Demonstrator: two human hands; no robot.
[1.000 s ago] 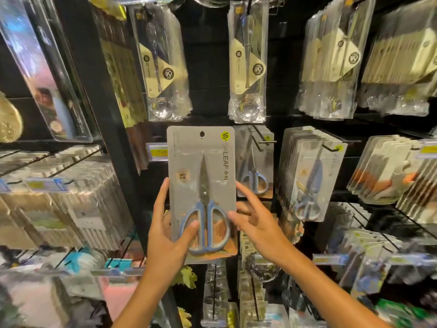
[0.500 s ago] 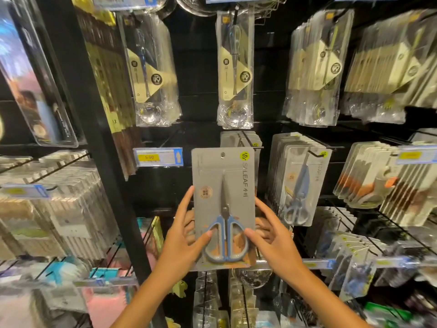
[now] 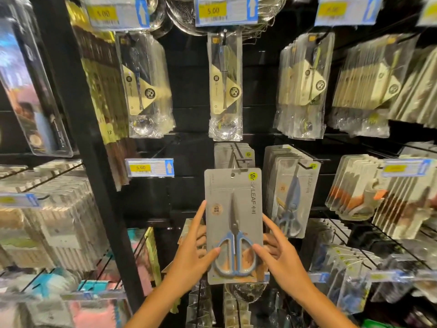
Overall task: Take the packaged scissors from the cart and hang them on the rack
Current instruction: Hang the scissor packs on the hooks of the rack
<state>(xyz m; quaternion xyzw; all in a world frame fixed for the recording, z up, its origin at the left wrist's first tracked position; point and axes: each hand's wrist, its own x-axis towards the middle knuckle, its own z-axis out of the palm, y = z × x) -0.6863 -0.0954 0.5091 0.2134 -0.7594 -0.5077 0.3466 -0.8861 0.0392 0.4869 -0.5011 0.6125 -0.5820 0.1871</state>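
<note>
A grey card pack of blue-handled scissors (image 3: 234, 216) stands upright in front of the rack, held between both hands. My left hand (image 3: 194, 254) grips its left edge, thumb on the front, fingers behind. My right hand (image 3: 281, 256) grips the right edge the same way. The pack's hang hole is level with the tip of a black rack hook (image 3: 241, 159). Behind it on that hook hang matching grey scissor packs (image 3: 227, 155).
More scissor packs (image 3: 290, 190) hang to the right. Clear bagged utensils (image 3: 224, 86) hang above, under yellow price tags (image 3: 212, 10). A black upright post (image 3: 78, 129) divides the rack from stacked packs (image 3: 47, 209) on the left. Hooks with goods jut out low right.
Both hands have carried the scissor pack rightward and closer to the rack, up to the hook with matching packs. The camera view has tilted up.
</note>
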